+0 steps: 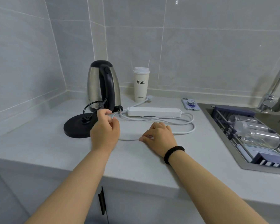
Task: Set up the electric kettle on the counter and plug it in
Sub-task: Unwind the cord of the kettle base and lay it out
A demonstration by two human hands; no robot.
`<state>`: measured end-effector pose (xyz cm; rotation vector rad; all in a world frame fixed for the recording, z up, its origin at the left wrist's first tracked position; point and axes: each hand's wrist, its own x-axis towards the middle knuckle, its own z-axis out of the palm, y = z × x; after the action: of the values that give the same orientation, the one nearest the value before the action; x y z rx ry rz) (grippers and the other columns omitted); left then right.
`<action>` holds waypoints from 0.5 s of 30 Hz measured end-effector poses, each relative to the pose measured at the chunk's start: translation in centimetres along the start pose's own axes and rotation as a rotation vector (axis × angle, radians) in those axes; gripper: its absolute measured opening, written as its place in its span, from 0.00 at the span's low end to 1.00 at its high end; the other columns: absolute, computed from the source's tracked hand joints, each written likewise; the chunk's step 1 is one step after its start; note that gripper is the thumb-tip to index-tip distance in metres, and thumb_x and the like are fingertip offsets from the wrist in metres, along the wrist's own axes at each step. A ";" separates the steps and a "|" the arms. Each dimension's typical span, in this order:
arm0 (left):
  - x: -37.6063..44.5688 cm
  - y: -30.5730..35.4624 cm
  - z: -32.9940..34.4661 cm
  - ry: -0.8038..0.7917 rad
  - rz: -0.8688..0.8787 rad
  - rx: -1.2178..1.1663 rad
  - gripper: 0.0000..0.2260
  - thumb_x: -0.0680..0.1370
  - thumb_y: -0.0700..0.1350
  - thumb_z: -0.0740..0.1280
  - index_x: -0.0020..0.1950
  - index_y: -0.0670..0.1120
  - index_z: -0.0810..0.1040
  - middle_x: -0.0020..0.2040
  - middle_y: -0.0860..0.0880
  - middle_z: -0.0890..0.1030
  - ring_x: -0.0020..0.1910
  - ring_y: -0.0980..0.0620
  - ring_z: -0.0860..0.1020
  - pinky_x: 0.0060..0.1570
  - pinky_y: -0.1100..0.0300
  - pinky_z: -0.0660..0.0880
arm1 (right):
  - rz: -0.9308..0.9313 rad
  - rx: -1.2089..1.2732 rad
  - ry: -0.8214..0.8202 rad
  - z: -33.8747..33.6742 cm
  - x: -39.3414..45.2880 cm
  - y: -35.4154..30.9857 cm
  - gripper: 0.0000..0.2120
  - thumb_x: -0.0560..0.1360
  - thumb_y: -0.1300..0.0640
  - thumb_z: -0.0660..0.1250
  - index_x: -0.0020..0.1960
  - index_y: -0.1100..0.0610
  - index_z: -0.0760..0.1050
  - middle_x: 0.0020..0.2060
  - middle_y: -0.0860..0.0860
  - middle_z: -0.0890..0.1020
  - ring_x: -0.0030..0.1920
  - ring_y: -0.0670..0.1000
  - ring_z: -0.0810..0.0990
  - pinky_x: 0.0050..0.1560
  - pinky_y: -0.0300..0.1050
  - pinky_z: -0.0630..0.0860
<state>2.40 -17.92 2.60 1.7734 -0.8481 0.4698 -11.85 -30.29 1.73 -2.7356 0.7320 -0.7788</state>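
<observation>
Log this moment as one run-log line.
left hand: holding black cord | right hand: resting on counter | kettle: off base | unplugged

The kettle (103,84) stands at centre left of the frame on the worktop (136,162), its base (78,125) in front, lower left. A cup (141,84) stands right of the kettle. A power strip (154,111) lies before the cup; a phone (190,104) lies further right, beside the sink (249,165).

Kettle (103,85): brushed steel body w/ soft sheen, glossy black plastic handle & lid; base (78,125) matt black plastic. Strip (154,111) smooth white plastic, its cord (191,126) white & rubbery-looking; cup (141,84) matt cream w/ white plastic lid. Counter (136,159) pale, matt, finely speckled; wall tiles (200,54) glossy grey; sink (217,131) & tap (275,88) shiny metal.
</observation>
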 end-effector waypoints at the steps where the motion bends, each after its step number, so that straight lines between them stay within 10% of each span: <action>1: 0.3 -0.4 -0.5 0.024 0.001 -0.012 0.09 0.77 0.40 0.62 0.56 0.44 0.67 0.31 0.53 0.74 0.32 0.49 0.74 0.36 0.53 0.71 | 0.027 -0.014 0.003 0.0 0.2 0.2 0.12 0.75 0.43 0.66 0.50 0.47 0.84 0.45 0.47 0.75 0.54 0.51 0.70 0.56 0.45 0.63; 15: 4.7 -8.4 -5.9 0.071 -0.088 0.029 0.11 0.75 0.44 0.66 0.55 0.46 0.69 0.47 0.49 0.76 0.50 0.46 0.75 0.53 0.46 0.72 | 0.423 -0.260 0.067 1.2 4.4 0.9 0.15 0.78 0.44 0.62 0.54 0.51 0.82 0.54 0.53 0.77 0.61 0.57 0.70 0.59 0.49 0.65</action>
<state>12.27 -12.37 2.38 1.8018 -0.7139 0.4866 -8.31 -33.29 2.39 -2.6262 1.4562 -0.7194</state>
